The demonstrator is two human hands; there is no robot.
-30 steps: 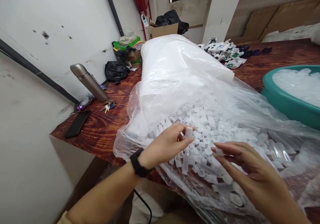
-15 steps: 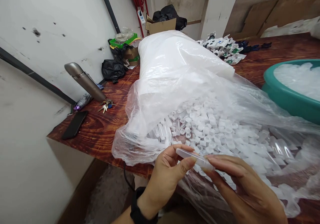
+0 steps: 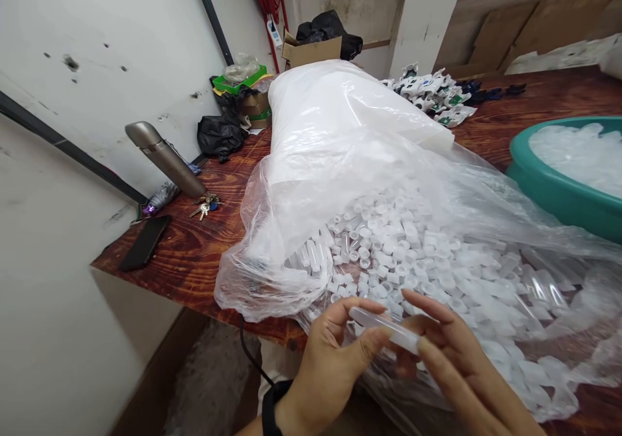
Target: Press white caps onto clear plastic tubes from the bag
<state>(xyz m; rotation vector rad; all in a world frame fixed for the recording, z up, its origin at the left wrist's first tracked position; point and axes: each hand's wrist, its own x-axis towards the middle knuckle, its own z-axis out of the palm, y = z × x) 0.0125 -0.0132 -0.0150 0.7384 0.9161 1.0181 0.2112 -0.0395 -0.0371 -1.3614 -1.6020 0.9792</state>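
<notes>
A slim translucent plastic tube (image 3: 372, 320) is held slantwise above the front of the table, one rounded end up and to the left. My left hand (image 3: 330, 365) pinches it between thumb and fingers. At the tube's lower right end, a whiter cap-like part (image 3: 407, 340) sits between the thumb and bent fingers of my right hand (image 3: 466, 365), whose index finger is raised off it. Below and behind both hands spreads a heap of small white plastic caps (image 3: 408, 254) on clear plastic sheeting, with several clear tubes (image 3: 315, 254) among them.
A big white plastic sack (image 3: 330, 105) lies behind the heap. To the right stands a teal basin (image 3: 558, 190) full of translucent pieces. On the left are a phone (image 3: 144, 243), keys (image 3: 207, 206) and a leaning flask (image 3: 165, 159). White-and-green parts (image 3: 432, 92) are piled at the back.
Both hands have moved slightly down and to the right with the tube. My right index finger has lifted away, and the right fingers have shifted around the tube's end.
</notes>
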